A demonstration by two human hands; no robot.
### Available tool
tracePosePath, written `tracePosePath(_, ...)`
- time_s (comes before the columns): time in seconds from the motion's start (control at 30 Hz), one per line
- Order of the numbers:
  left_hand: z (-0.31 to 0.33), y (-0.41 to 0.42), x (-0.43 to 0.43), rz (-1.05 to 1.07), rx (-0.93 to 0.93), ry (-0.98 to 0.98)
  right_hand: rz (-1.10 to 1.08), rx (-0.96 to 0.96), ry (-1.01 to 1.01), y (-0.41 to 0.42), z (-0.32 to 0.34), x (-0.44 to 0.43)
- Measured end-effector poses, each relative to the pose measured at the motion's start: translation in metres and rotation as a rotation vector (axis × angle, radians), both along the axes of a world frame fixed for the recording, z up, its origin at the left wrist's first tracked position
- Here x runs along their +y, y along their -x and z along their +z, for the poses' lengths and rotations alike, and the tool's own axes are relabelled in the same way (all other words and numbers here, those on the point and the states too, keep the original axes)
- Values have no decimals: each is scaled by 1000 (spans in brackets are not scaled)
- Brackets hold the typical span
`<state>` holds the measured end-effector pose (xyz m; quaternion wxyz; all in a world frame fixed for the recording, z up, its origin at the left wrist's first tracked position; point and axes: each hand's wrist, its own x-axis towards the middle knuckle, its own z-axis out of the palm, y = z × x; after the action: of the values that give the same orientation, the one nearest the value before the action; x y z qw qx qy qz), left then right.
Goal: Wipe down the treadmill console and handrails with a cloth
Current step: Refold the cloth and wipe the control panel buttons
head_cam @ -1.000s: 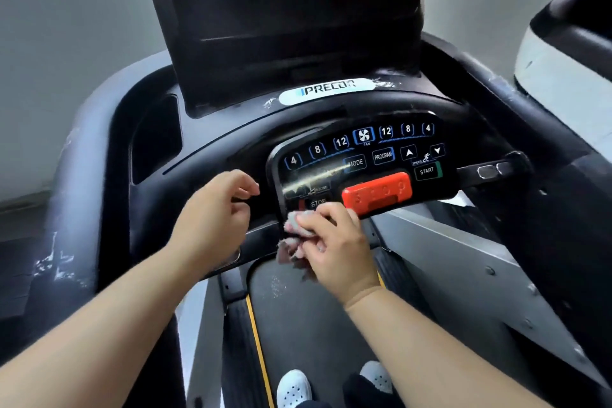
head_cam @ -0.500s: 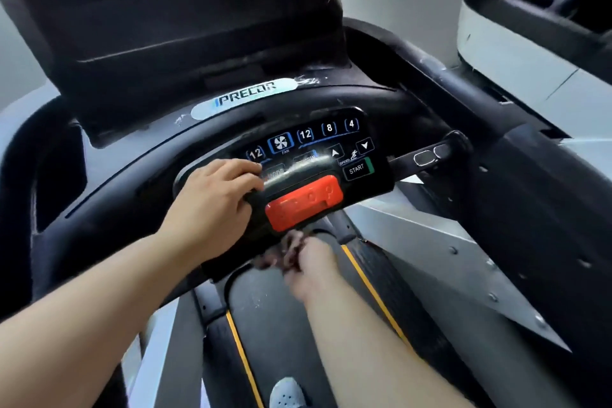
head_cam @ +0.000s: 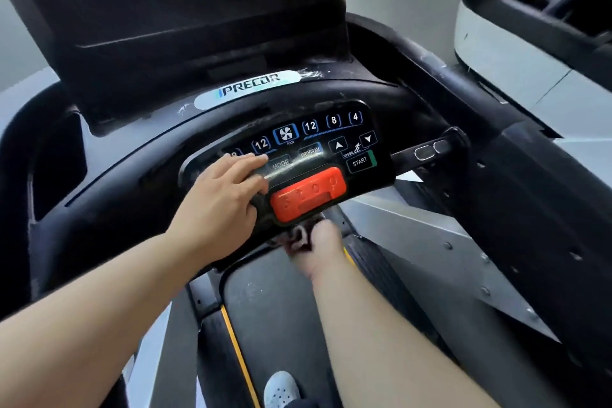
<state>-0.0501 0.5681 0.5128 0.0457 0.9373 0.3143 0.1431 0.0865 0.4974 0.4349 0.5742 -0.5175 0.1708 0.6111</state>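
Note:
The black treadmill console [head_cam: 331,103] fills the middle of the view, with a button panel and a red stop bar [head_cam: 308,197]. My left hand [head_cam: 222,199] rests on the left part of the button panel, fingers laid over the keys. My right hand [head_cam: 323,242] reaches under the console's lower edge just below the stop bar and holds a crumpled pinkish cloth [head_cam: 298,237] against the underside. Its fingers are mostly hidden by the console and the cloth. The right handrail [head_cam: 427,152], with metal sensor pads, sticks out to the right of the panel.
A dark screen housing [head_cam: 185,20] rises behind the console. The running belt [head_cam: 275,308] with a yellow edge stripe lies below, and a grey shoe [head_cam: 281,389] stands on it. Another machine, white and black [head_cam: 516,36], stands at the upper right.
My right hand has moved with the cloth from the panel's lower left corner to under the console below the stop bar. My left hand has come to rest on the left keys.

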Motion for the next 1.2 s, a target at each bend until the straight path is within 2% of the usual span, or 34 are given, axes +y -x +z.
tracePosePath(0.07, -1, -3, -3, 19, 0, -2, 164, 121, -14, 36, -11, -1)
tracePosePath(0.13, -4, -4, -4, 32, 13, -29, 158, 202, -54, 44, -16, -8)
tracePosePath(0.2, -6, -7, -6, 45, 24, -67, 35, 187, -81, 29, -12, -13)
tracePosePath(0.33, -3, -28, -15, 71, -12, -79, -318, -11, -109, -49, 8, -13)
tracePosePath(0.43, 2, -58, -17, 6, -43, -62, -636, -84, -155, -124, 42, -31)
tracePosePath(0.5, 4, -79, -16, -47, -33, -62, -727, -210, -153, -173, 57, -37)
tracePosePath(0.57, 2, -101, -15, -61, -4, -55, -634, -451, -174, -206, 55, -31)
tracePosePath(0.67, -5, -131, -17, -43, 83, -37, -263, -1081, -55, -216, 50, -21)
tracePosePath(0.7, -7, -141, -19, -38, 117, -37, -111, -1262, -74, -212, 47, -19)
tracePosePath(0.8, -9, -169, -22, -41, 183, -63, 395, -1735, -348, -196, 30, -14)
tracePosePath(0.87, -11, -185, -25, -25, 199, -68, 598, -1941, -436, -207, 16, -11)
tracePosePath(0.97, -18, -200, -27, 10, 235, -60, 661, -2104, -506, -253, 14, -12)
tracePosePath(1.0, -20, -202, -28, 22, 247, -62, 669, -2090, -432, -277, 12, -12)
tracePosePath(1.1, -23, -207, -30, 68, 241, -52, 614, -1935, -34, -329, 15, -11)
tracePosePath(1.13, -24, -209, -32, 83, 228, -48, 608, -1937, -6, -324, 15, -11)
tracePosePath(1.2, -26, -213, -34, 112, 213, -41, 637, -1928, -185, -281, 18, -13)
